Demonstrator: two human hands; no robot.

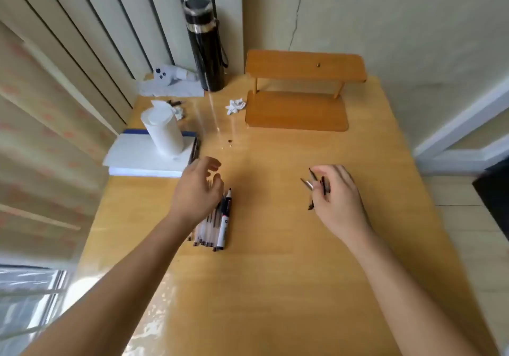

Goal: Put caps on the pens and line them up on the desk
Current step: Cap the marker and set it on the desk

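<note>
Head view, left to right. White tub (162, 131) on a stack of white paper (132, 154) at the desk's left edge, black flask (205, 44) behind it, crumpled paper (235, 106) and a small wooden shelf (297, 91) further back. Left hand (197, 190) hovers over the top ends of the row of pens (212, 226), fingers spread and loose, grasping nothing I can see; contact with the pens unclear. Pens lie side by side, touching, roughly parallel on the desk (275, 273), a fatter marker (224, 222) at the row's right edge. Whether each one is capped can't be told, too small. Right hand (337, 194), well apart from the row, is clenched around a few thin dark pieces (315, 186), probably caps or pens; blurred.

Step, as I judge it: mid-task, row partly built, right hand carrying the next items. Next move likely needs the left hand to take or steady one piece so a cap can be pressed on, then laid beside the marker, aligned.
</note>
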